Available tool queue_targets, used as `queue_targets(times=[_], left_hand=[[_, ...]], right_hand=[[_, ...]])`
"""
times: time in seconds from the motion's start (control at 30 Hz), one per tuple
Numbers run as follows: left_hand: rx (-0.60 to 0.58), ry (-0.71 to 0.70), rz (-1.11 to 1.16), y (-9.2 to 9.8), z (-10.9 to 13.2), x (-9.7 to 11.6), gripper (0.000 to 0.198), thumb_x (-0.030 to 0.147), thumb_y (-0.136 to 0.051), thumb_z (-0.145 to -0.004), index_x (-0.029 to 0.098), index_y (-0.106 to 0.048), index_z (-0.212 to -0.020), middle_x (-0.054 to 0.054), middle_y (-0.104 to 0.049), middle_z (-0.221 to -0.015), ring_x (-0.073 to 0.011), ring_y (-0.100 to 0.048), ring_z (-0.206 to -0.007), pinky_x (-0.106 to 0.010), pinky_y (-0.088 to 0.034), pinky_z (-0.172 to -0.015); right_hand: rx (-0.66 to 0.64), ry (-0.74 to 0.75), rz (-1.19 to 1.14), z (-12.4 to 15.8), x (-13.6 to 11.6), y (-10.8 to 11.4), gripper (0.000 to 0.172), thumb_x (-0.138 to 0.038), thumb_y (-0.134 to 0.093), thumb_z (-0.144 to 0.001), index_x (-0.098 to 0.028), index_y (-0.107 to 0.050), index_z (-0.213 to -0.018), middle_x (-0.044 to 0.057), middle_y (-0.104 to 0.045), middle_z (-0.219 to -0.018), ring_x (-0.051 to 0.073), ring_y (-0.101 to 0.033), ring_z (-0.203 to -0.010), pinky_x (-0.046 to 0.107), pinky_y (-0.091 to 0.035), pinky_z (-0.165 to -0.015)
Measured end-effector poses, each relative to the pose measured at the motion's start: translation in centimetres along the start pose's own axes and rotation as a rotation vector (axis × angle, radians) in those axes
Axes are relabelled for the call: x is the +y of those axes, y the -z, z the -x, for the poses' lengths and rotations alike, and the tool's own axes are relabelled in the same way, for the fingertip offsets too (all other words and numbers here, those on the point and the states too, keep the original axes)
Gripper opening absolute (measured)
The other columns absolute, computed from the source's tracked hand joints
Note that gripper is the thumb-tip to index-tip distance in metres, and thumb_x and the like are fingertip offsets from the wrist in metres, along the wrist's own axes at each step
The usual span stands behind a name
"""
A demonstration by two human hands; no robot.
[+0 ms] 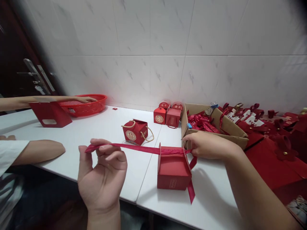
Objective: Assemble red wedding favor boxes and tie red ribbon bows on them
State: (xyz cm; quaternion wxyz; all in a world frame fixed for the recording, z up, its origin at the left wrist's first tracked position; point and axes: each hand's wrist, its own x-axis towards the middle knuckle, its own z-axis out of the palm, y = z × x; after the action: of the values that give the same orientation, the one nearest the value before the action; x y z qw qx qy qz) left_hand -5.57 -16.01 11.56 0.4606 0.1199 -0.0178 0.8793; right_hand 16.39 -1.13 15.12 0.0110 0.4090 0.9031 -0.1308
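A red gift box (174,171) stands near the table's front edge, its two side flaps upright. A dark red ribbon (141,148) runs through the flaps across its top, and one tail hangs down at the right side. My left hand (103,172), raised to the left of the box, pinches the ribbon's far end between thumb and fingers and keeps it stretched. My right hand (201,146) is closed on the ribbon at the right flap; its fingertips are partly hidden. Behind the box to the left sits a small red box (136,131) with gold rope handles.
A cardboard box (230,134) of red ribbons and many red bags (266,156) lie at the right. Small red boxes (173,117) stand by the wall. At left, another person's hand (87,99) reaches into a red basket (96,110) behind a red box (51,115).
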Motion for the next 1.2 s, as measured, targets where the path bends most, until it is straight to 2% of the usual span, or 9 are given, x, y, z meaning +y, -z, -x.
queue_targets(times=[0.17,0.27,0.43,0.6,0.7,0.8,1.0,1.1,1.2], left_hand=[[-0.021,-0.09,-0.035,0.4,-0.4,1.0,0.03,0.04,-0.03,-0.096,0.023,-0.05,-0.082,0.007,-0.071,-0.081,-0.0075,-0.067,-0.071,-0.02,-0.054,-0.06],[0.014,-0.105,-0.05,0.6,-0.7,1.1,0.029,0.039,-0.032,-0.096,0.023,-0.052,-0.082,0.007,-0.071,-0.08,-0.0073,-0.067,-0.071,-0.02,-0.053,-0.06],[0.07,-0.125,-0.068,0.8,-1.2,0.8,0.025,0.038,-0.035,-0.096,0.024,-0.056,-0.095,0.006,-0.071,-0.079,-0.007,-0.067,-0.073,-0.019,-0.053,-0.062],[0.179,-0.149,-0.174,0.8,-1.7,0.9,0.033,0.009,-0.028,-0.095,0.02,-0.059,-0.098,0.004,-0.07,-0.073,-0.0061,-0.067,-0.07,-0.017,-0.052,-0.06],[0.196,-0.081,-0.246,0.3,-2.4,1.0,0.03,0.008,-0.034,-0.093,0.021,-0.061,-0.092,0.006,-0.07,-0.072,-0.0071,-0.063,-0.059,-0.02,-0.049,-0.051],[0.174,-0.04,-0.37,-1.4,-3.7,0.6,0.023,0.01,-0.044,-0.09,0.023,-0.063,-0.087,0.009,-0.07,-0.072,-0.0082,-0.059,-0.053,-0.022,-0.045,-0.046],[0.003,0.096,-0.701,-7.2,-5.0,-3.3,0.012,0.01,-0.062,-0.077,0.022,-0.064,-0.075,0.006,-0.067,-0.068,-0.0071,-0.058,-0.058,-0.019,-0.046,-0.054],[-0.215,0.193,-0.99,-9.7,-5.0,-5.9,0.014,0.01,-0.072,-0.065,0.019,-0.062,-0.065,0.005,-0.065,-0.068,-0.0063,-0.057,-0.06,-0.018,-0.046,-0.057],[-0.475,0.046,-1.365,-11.4,-5.4,-7.9,0.016,0.013,-0.076,-0.061,0.018,-0.061,-0.063,0.002,-0.064,-0.067,-0.011,-0.061,-0.068,-0.021,-0.046,-0.062]], right_hand=[[0.019,-0.104,-0.002,1.0,0.0,1.2,0.017,-0.023,-0.052,-0.076,-0.02,-0.068,-0.072,0.005,-0.066,-0.072,0.017,-0.058,-0.061,0.026,-0.037,-0.051],[0.105,-0.136,-0.035,1.6,0.8,1.6,0.024,-0.031,-0.05,-0.079,-0.019,-0.064,-0.064,0.004,-0.062,-0.061,0.015,-0.053,-0.053,0.026,-0.034,-0.047],[0.219,-0.056,-0.083,2.2,2.6,2.1,0.021,-0.029,-0.049,-0.08,-0.02,-0.066,-0.073,0.004,-0.065,-0.066,0.016,-0.056,-0.057,0.025,-0.037,-0.051],[0.3,-0.124,-0.125,3.4,3.8,3.1,0.027,-0.043,-0.049,-0.084,-0.021,-0.062,-0.076,0.002,-0.064,-0.066,0.015,-0.057,-0.058,0.024,-0.038,-0.05],[0.326,-0.207,-0.195,4.7,4.5,3.8,0.043,-0.058,-0.048,-0.082,-0.019,-0.055,-0.066,0.001,-0.058,-0.056,0.013,-0.052,-0.049,0.023,-0.036,-0.045],[0.375,-0.181,-0.289,6.0,5.2,4.4,0.046,-0.061,-0.05,-0.081,-0.018,-0.053,-0.063,0.0,-0.055,-0.055,0.011,-0.049,-0.048,0.022,-0.035,-0.044],[0.692,-0.008,-0.608,7.6,6.4,4.9,0.034,-0.051,-0.059,-0.079,-0.02,-0.066,-0.091,0.002,-0.064,-0.069,0.015,-0.058,-0.062,0.025,-0.044,-0.052],[0.908,-0.028,-0.669,8.4,5.8,4.9,0.026,-0.043,-0.065,-0.077,-0.022,-0.068,-0.092,0.003,-0.065,-0.071,0.017,-0.061,-0.066,0.026,-0.047,-0.053],[1.06,-0.016,-0.691,8.8,4.5,5.0,0.02,-0.039,-0.066,-0.077,-0.022,-0.07,-0.086,0.003,-0.067,-0.073,0.018,-0.063,-0.071,0.026,-0.049,-0.055]])
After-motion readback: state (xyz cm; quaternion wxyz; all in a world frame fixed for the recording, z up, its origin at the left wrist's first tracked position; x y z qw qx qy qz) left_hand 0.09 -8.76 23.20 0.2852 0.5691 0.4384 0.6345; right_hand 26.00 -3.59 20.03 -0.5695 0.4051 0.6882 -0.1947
